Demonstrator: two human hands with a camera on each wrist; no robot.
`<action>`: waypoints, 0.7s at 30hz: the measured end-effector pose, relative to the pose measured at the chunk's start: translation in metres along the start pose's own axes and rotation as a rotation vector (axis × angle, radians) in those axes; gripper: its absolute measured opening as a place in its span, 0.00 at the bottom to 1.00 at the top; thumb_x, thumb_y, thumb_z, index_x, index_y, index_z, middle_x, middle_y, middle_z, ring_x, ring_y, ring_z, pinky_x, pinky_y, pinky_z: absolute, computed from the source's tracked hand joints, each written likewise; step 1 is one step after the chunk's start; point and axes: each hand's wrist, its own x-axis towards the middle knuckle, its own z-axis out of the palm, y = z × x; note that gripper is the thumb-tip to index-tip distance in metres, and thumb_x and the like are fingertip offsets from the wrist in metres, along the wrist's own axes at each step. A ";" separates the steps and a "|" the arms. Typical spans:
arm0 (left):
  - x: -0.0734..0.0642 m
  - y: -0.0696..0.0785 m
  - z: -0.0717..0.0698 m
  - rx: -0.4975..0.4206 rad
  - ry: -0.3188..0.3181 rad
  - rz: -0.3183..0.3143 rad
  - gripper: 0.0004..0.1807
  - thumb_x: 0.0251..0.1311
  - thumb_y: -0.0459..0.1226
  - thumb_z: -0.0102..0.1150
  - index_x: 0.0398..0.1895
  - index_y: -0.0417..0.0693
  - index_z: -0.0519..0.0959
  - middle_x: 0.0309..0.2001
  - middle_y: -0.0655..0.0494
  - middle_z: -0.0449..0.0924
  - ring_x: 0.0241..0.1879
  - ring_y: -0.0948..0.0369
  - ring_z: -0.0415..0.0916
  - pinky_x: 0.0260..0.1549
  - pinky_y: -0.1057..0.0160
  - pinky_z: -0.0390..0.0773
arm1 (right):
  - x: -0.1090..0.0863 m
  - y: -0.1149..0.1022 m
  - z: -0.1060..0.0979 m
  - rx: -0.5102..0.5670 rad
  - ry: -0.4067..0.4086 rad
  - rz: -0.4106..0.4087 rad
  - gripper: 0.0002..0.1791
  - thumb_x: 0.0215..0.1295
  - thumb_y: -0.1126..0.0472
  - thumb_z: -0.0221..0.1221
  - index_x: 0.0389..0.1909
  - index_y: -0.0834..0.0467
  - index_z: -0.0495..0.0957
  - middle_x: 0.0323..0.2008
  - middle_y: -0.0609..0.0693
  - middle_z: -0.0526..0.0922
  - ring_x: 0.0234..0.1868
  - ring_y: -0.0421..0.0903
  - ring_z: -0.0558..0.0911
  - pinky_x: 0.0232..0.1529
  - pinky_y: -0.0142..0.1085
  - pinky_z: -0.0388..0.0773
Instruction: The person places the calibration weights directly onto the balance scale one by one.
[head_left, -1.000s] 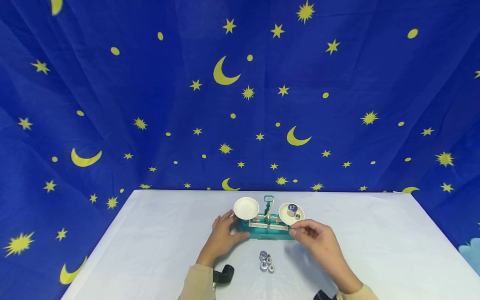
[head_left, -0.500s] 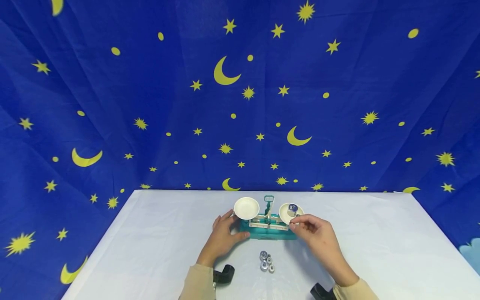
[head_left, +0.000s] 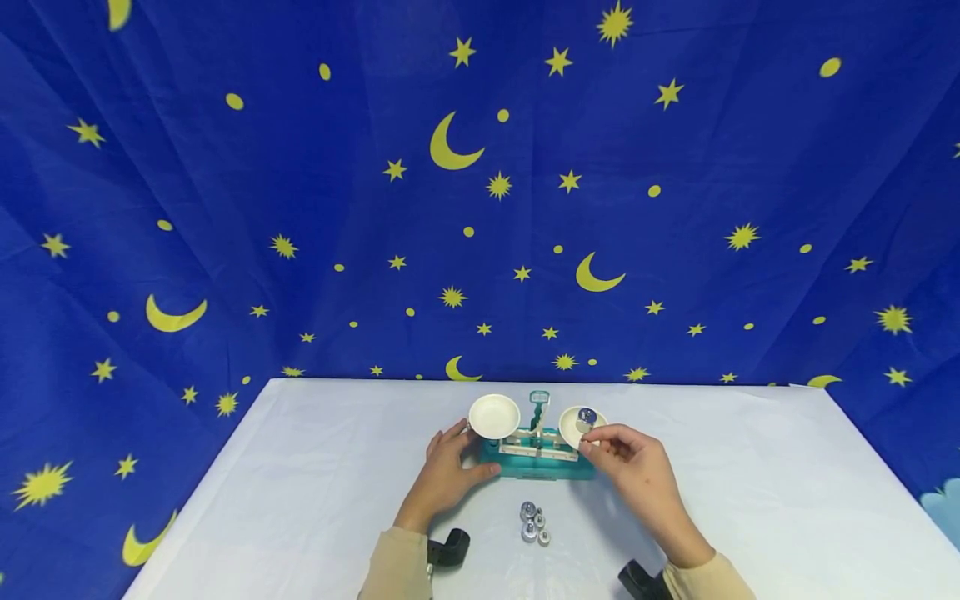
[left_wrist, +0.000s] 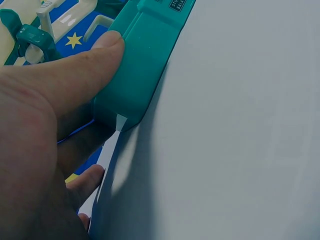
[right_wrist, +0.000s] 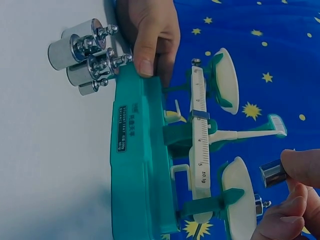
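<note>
The person's left hand (head_left: 442,475) grips the left end of the green balance (right_wrist: 131,170), thumb in front and fingers behind, presumably to steady it on the surface (head_left: 750,500). The right hand (head_left: 637,479), apart from the left, pinches a small metal weight (right_wrist: 272,174) with thumb and fingertips over the right pan (head_left: 570,427), likely for fine control near the standing weight (head_left: 587,418) there. The left pan (head_left: 493,417) sits just beside the left fingertips. Five loose weights (head_left: 529,532) stand clustered before the balance, knobs up, apparently for easy pinching. Star-printed cloth (head_left: 360,208) hangs behind.
</note>
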 end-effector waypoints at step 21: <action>0.000 0.001 0.001 0.003 -0.004 -0.005 0.37 0.55 0.47 0.73 0.64 0.34 0.75 0.67 0.37 0.72 0.73 0.41 0.57 0.72 0.33 0.41 | 0.005 0.009 -0.001 -0.039 0.038 -0.046 0.05 0.59 0.66 0.70 0.36 0.60 0.86 0.28 0.51 0.79 0.26 0.41 0.73 0.25 0.29 0.72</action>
